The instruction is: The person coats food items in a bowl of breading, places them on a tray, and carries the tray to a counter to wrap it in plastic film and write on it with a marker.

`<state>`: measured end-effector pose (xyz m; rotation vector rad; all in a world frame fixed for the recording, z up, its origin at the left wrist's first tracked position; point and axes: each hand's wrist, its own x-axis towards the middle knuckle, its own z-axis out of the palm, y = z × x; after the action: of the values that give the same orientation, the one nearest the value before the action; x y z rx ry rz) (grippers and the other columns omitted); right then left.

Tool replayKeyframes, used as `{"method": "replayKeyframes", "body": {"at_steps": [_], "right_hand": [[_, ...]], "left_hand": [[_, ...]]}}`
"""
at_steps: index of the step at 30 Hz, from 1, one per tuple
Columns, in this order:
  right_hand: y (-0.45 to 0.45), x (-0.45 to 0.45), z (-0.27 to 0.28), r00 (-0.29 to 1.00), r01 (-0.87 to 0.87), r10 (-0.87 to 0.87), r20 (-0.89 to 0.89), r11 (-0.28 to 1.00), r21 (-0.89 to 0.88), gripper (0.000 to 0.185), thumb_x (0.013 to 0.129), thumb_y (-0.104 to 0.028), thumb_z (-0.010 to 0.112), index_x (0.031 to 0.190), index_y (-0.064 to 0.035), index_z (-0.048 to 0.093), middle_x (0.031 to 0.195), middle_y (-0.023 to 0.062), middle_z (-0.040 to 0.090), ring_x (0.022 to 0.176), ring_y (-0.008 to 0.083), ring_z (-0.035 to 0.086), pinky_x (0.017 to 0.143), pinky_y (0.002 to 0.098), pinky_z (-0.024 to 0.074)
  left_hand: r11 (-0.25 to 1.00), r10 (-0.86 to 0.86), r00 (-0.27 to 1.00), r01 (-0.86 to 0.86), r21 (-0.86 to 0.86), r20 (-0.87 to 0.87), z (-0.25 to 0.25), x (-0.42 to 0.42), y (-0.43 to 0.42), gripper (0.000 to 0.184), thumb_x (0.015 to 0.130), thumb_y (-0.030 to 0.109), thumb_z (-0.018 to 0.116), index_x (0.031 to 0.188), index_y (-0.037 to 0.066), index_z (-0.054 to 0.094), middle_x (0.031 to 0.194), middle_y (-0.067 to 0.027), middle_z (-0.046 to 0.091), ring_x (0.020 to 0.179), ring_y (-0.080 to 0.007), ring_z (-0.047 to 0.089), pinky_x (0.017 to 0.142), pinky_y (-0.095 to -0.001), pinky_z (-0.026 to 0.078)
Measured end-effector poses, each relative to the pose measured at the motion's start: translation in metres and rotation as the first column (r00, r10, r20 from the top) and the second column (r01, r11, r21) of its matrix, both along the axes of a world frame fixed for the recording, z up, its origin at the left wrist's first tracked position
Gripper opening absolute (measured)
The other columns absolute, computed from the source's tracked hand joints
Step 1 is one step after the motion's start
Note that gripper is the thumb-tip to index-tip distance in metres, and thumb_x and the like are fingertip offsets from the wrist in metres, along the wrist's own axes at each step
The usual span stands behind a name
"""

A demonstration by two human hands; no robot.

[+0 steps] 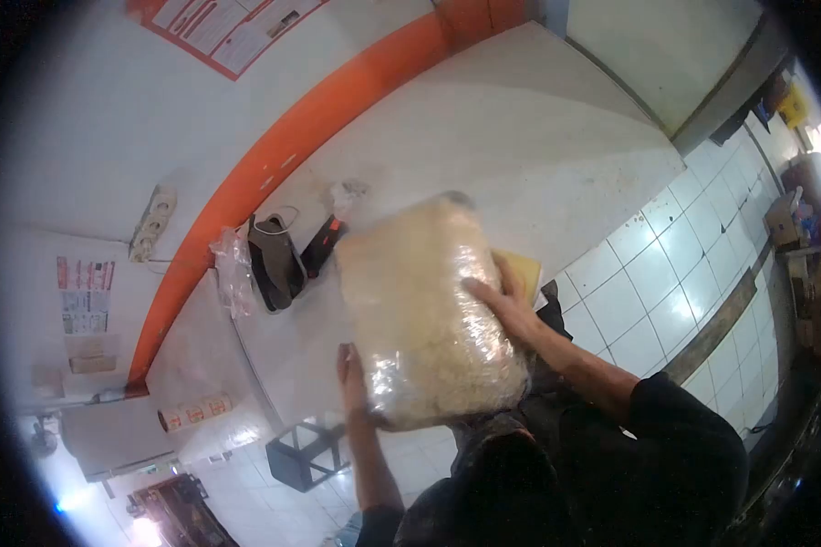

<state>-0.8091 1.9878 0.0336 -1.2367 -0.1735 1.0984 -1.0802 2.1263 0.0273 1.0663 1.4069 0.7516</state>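
A large tan package (pixel 420 319) wrapped in shiny clear film is held up in front of my body, over the edge of the white table (pixel 483 137). My left hand (pixel 354 383) presses against its lower left side. On its right side lies my right hand (pixel 509 296), with the thumb on the wrapped face. Part of a yellow object (pixel 522 271) shows behind my right hand. The undersides of the package and some fingertips are hidden.
On the table, left of the package, are a dark grey pouch-like object (pixel 276 264), a black and red tool (pixel 324 244) and crumpled clear plastic (pixel 234 273). A tape roll (pixel 196 412) lies lower left. A dark stool (pixel 306 454) stands on the tiled floor.
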Motion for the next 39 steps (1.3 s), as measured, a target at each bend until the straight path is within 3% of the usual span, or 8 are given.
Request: {"method": "replayKeyframes", "body": {"at_steps": [1, 9, 26, 28, 31, 32, 34, 39], "right_hand": [[0.005, 0.001, -0.003, 0.991, -0.004, 0.001, 0.137, 1.0, 0.021, 0.09, 0.082, -0.042, 0.074, 0.147, -0.0013, 0.026, 0.131, 0.023, 0.05, 0.114, 0.0296, 0.057, 0.095, 0.0396, 0.0494], [0.007, -0.008, -0.019, 0.967, 0.142, -0.164, 0.198, 0.982, 0.121, 0.075, 0.093, -0.041, 0.06, 0.149, -0.005, 0.027, 0.139, 0.0186, 0.045, 0.121, 0.0286, 0.053, 0.102, 0.0397, 0.0424], [0.016, 0.086, -0.015, 0.967, 0.127, -0.144, 0.211, 0.988, 0.092, 0.069, 0.101, -0.058, 0.027, 0.142, -0.0055, 0.043, 0.137, 0.0175, 0.05, 0.124, 0.0269, 0.051, 0.101, 0.04, 0.0446], [0.011, 0.121, -0.016, 0.826, 0.191, -0.013, 0.564, 0.947, -0.258, 0.051, 0.1, -0.045, 0.046, 0.132, -0.0065, 0.056, 0.13, 0.0162, 0.056, 0.112, 0.0278, 0.06, 0.088, 0.039, 0.0541], [-0.003, 0.134, -0.043, -0.09, 0.456, 0.424, 0.901, 0.822, -0.341, 0.049, 0.09, -0.044, 0.063, 0.123, -0.0077, 0.06, 0.113, 0.0158, 0.064, 0.105, 0.0334, 0.062, 0.089, 0.044, 0.0517], [-0.004, 0.129, -0.054, -0.075, 0.437, 0.441, 0.894, 0.821, -0.369, 0.049, 0.09, -0.044, 0.063, 0.123, -0.0077, 0.06, 0.113, 0.0158, 0.064, 0.105, 0.0334, 0.062, 0.089, 0.044, 0.0517], [0.01, 0.133, -0.072, 0.59, 0.429, 0.12, 0.798, 0.791, -0.436, 0.048, 0.088, -0.044, 0.064, 0.117, -0.0061, 0.061, 0.113, 0.0161, 0.064, 0.104, 0.0364, 0.062, 0.09, 0.0433, 0.0493], [0.051, 0.179, -0.081, 0.654, 0.473, -0.043, 0.755, 0.803, -0.363, 0.043, 0.09, -0.039, 0.063, 0.114, -0.0032, 0.062, 0.112, 0.0193, 0.063, 0.105, 0.0366, 0.061, 0.091, 0.0415, 0.0469]], "left_hand": [[0.977, -0.207, 0.976, 0.21, -0.039, 0.06, 0.009, 0.003, 0.008, 0.061, 0.099, 0.04, 0.051, 0.142, -0.001, 0.038, 0.138, -0.0161, 0.049, 0.122, -0.0235, 0.053, 0.1, -0.0354, 0.046], [0.796, -0.284, 0.74, 0.536, -0.28, 0.61, -0.05, 0.014, 0.063, 0.097, 0.09, 0.074, 0.034, 0.148, -0.003, 0.026, 0.149, -0.0209, 0.035, 0.133, -0.0336, 0.041, 0.109, -0.0432, 0.035], [0.698, -0.44, 0.739, 0.639, -0.324, 0.51, -0.114, 0.086, 0.096, 0.102, 0.078, 0.086, 0.037, 0.14, 0.005, 0.041, 0.129, -0.0181, 0.054, 0.115, -0.0342, 0.056, 0.094, -0.0528, 0.05], [0.721, -0.456, 0.765, 0.617, -0.316, 0.455, -0.108, 0.097, 0.091, 0.1, 0.078, 0.084, 0.039, 0.139, 0.006, 0.042, 0.129, -0.0175, 0.055, 0.114, -0.0335, 0.057, 0.092, -0.0521, 0.051], [0.736, -0.453, 0.743, 0.624, -0.263, 0.493, -0.13, 0.11, 0.092, 0.091, 0.082, 0.079, 0.043, 0.137, 0.006, 0.044, 0.125, -0.0155, 0.057, 0.109, -0.0325, 0.059, 0.088, -0.0496, 0.054], [0.728, -0.339, 0.802, 0.554, -0.404, 0.491, -0.141, 0.106, 0.091, 0.079, 0.09, 0.068, 0.04, 0.133, 0.002, 0.046, 0.121, -0.0173, 0.059, 0.105, -0.0344, 0.061, 0.088, -0.0499, 0.054], [0.81, -0.087, 0.845, 0.368, -0.457, 0.527, -0.138, 0.104, 0.076, 0.057, 0.099, 0.048, 0.041, 0.122, -0.002, 0.056, 0.111, -0.0176, 0.063, 0.1, -0.0345, 0.064, 0.087, -0.046, 0.054], [0.879, -0.436, 0.859, 0.47, -0.077, 0.271, -0.232, 0.054, 0.098, 0.032, 0.094, 0.024, 0.046, 0.095, -0.002, 0.064, 0.088, -0.0172, 0.064, 0.081, -0.0282, 0.065, 0.069, -0.0426, 0.052]]}}
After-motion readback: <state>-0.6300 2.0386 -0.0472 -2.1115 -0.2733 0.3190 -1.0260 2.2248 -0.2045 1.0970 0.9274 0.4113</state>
